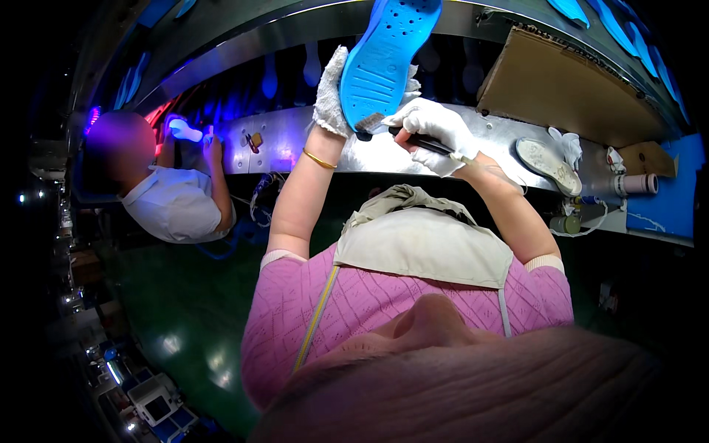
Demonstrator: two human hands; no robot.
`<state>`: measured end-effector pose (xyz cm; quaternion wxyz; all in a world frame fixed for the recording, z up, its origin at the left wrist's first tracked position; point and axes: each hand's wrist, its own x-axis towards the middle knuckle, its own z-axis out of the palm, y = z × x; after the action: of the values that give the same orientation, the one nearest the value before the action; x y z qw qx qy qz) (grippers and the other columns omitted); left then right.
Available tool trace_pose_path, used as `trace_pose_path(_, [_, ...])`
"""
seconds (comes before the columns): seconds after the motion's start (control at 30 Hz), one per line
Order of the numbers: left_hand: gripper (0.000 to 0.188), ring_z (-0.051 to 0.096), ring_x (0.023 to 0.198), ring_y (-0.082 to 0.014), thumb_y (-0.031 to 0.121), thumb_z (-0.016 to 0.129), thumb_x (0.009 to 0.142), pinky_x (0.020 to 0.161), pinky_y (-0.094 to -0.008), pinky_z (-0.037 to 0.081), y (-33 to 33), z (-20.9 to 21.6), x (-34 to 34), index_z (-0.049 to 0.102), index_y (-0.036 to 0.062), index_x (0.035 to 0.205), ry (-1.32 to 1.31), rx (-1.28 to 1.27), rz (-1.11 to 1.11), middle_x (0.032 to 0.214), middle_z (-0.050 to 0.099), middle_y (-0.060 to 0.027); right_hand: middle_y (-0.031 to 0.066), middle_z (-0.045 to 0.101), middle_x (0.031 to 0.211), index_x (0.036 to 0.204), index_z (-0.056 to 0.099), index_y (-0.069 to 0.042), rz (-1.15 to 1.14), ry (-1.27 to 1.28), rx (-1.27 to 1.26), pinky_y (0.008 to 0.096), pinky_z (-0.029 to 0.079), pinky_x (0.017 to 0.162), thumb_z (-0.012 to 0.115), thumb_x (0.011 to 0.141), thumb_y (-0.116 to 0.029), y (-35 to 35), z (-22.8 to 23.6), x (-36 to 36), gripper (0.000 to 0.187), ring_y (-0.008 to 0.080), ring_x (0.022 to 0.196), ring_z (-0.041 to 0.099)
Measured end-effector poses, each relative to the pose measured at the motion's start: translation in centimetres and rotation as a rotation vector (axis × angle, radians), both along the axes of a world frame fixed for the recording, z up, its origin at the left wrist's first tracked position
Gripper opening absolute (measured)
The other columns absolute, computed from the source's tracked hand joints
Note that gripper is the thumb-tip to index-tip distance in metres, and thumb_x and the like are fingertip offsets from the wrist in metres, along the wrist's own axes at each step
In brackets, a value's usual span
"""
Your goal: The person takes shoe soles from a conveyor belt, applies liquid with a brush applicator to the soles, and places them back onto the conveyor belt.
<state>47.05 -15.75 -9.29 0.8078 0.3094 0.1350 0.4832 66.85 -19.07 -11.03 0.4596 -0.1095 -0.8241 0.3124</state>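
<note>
A bright blue shoe sole (384,66), with small holes toward its far end and ridges toward the near end, is held up over the metal bench. My left hand (330,96), in a white glove, grips it by its left side; white glove fingertips also show past its right edge. In my right hand (437,127), gloved in white too, is a brush with a black handle (425,141). Its short bristles (369,122) are at the near end of the sole and appear to touch it. The right hand's fingers are closed around the handle.
On the metal bench (277,140) to the right lie a whitish-stained oval tray (543,162) and a white cloth (569,146). A cardboard sheet (569,77) leans behind them. More blue soles (617,29) lie at the far right. A co-worker (177,199) handles a sole under violet light at left.
</note>
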Motion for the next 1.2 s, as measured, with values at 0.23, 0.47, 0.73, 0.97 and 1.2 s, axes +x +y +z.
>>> trace_pose_path(0.23, [0.063,0.061,0.105,-0.0398,0.048,0.043,0.094,0.086,-0.0472,0.053,1.0,-0.3,-0.9,0.047,-0.0052,0.129,0.129,-0.138,-0.037,0.120,0.056,-0.0281,0.0064,0.065,0.082,0.076,0.064,-0.003,0.239,-0.135,-0.655,0.0274,0.051,0.073,0.071,0.068,0.005,1.0,0.4,1.1,0.013,0.0132,0.079,0.062])
trace_pose_path(0.47, [0.044,0.069,0.078,-0.0257,0.040,0.051,0.094,0.068,-0.0341,0.059,2.1,-0.3,-0.7,0.062,0.0001,0.108,0.250,-0.245,0.010,0.094,0.068,-0.0175,0.0074,0.065,0.080,0.076,0.063,-0.004,0.098,0.069,-0.362,0.0293,0.052,0.072,0.069,0.068,0.005,2.0,-0.5,-0.2,0.014,0.0183,0.081,0.065])
trace_pose_path(0.73, [0.038,0.069,0.076,-0.0215,0.036,0.056,0.093,0.070,-0.0325,0.058,2.4,0.1,-0.5,0.063,0.0014,0.107,0.505,-0.219,-0.068,0.094,0.069,-0.0140,0.0071,0.065,0.078,0.072,0.063,-0.003,0.077,-0.007,-0.451,0.0296,0.052,0.074,0.071,0.066,0.006,3.4,0.2,1.6,0.013,0.0184,0.084,0.065])
trace_pose_path(0.97, [0.047,0.068,0.087,-0.0279,0.041,0.050,0.094,0.077,-0.0414,0.057,1.1,0.6,0.1,0.058,-0.0005,0.115,0.414,-0.204,-0.178,0.104,0.066,-0.0176,0.0095,0.065,0.078,0.076,0.063,0.000,0.177,0.050,-0.761,0.0293,0.053,0.071,0.068,0.068,0.005,4.1,0.8,4.4,0.010,0.0185,0.081,0.067])
trace_pose_path(1.2, [0.074,0.058,0.105,-0.0453,0.056,0.036,0.093,0.090,-0.0593,0.047,-1.9,-2.3,1.6,0.036,-0.0021,0.138,0.021,-0.214,-0.221,0.125,0.051,-0.0310,0.0079,0.070,0.084,0.088,0.068,-0.002,-0.304,0.095,-0.789,0.0212,0.050,0.055,0.072,0.080,-0.009,5.3,2.0,6.5,0.011,0.0117,0.066,0.064])
